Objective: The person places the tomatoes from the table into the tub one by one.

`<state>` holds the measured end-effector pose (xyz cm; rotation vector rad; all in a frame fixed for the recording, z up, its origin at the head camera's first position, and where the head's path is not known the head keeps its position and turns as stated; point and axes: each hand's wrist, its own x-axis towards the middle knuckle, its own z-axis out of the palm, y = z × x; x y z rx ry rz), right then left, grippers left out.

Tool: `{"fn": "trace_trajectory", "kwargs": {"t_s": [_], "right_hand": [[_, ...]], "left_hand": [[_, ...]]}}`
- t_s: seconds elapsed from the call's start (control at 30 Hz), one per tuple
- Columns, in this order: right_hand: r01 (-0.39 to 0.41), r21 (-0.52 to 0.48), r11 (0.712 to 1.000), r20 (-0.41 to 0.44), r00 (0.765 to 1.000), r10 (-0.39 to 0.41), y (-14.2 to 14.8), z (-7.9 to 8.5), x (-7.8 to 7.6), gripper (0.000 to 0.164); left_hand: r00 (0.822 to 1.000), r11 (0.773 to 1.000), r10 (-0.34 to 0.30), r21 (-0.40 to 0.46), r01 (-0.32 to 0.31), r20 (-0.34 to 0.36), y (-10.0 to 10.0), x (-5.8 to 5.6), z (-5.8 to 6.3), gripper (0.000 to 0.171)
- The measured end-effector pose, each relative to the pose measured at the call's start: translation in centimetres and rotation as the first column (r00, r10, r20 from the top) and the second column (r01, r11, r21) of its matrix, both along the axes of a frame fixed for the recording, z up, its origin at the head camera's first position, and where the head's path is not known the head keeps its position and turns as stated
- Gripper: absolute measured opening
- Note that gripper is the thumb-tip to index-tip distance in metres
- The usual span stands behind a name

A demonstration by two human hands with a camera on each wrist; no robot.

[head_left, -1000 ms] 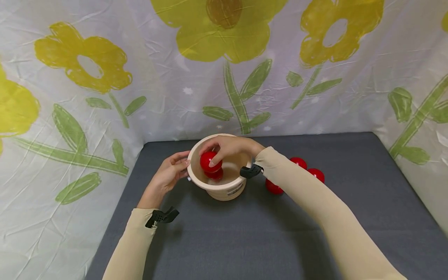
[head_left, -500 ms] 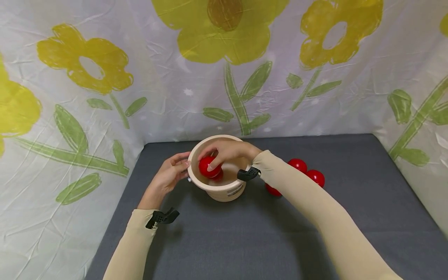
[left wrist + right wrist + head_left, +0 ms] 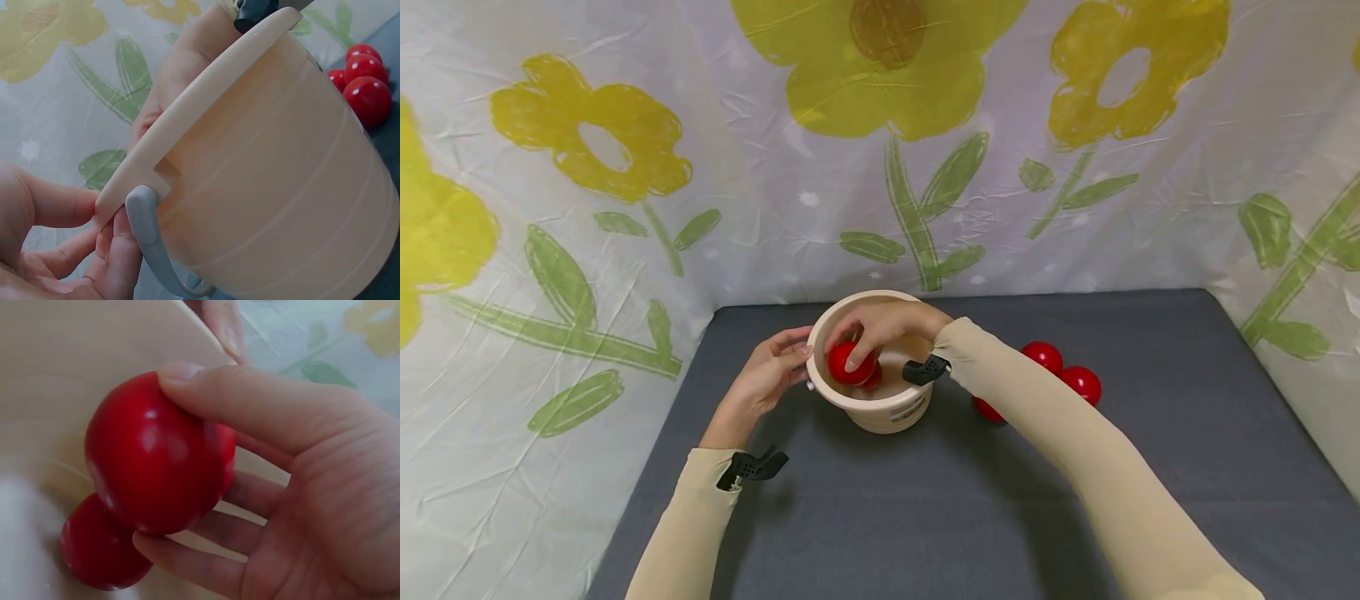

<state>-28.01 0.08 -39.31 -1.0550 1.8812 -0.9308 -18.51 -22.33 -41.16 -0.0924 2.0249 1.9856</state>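
Observation:
A cream bucket (image 3: 891,403) with a grey handle (image 3: 147,231) stands at the back of the dark table. My left hand (image 3: 767,372) pinches its left rim between thumb and fingers. Inside the bucket, my right hand (image 3: 880,327) holds a shiny red ball (image 3: 156,456), thumb on one side and fingers curled round the other. Below that ball, another red ball (image 3: 103,547) lies in the bucket, partly covered by it in the right wrist view.
Several red balls (image 3: 1081,384) sit together on the table right of the bucket, partly hidden by the right sleeve (image 3: 1060,425). A white cloth with yellow flowers (image 3: 805,192) hangs behind and beside the table (image 3: 880,517).
My right hand has lowered the red ball deeper into the bucket, beside the other ball. My left hand keeps its grip on the rim.

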Motion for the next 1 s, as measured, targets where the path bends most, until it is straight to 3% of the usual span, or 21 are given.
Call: {"fn": "trace_trajectory", "kwargs": {"t_s": [0.27, 0.47, 0.83, 0.93, 1.0], "right_hand": [[-0.008, 0.042, 0.999, 0.059, 0.998, 0.005, 0.0, -0.2, 0.0, 0.045], [0.022, 0.01, 1.0, 0.125, 0.992, -0.023, 0.1, 0.3, 0.0, 0.044], [0.002, -0.008, 1.0, 0.113, 0.994, -0.001, 0.4, 0.1, -0.2, 0.045], [0.067, -0.021, 0.998, 0.238, 0.969, -0.061, 0.8, 0.4, 0.1, 0.048], [0.087, -0.034, 0.996, 0.243, 0.967, -0.076, 1.2, 1.2, 0.0, 0.049]], "left_hand": [[1.0, 1.0, 0.002, 0.015, -0.002, -0.002, 0.1, 0.1, 0.1, 0.045], [1.0, 1.0, -0.013, 0.003, 0.013, -0.016, -0.1, 0.0, 0.1, 0.048], [1.0, 0.998, -0.01, 0.056, 0.011, -0.016, -0.1, -0.2, -0.1, 0.048], [1.0, 0.999, -0.014, 0.052, 0.015, -0.019, -0.1, -0.2, -0.2, 0.048], [1.0, 0.999, -0.014, 0.051, 0.015, -0.018, 0.0, -0.1, -0.1, 0.048]]}}
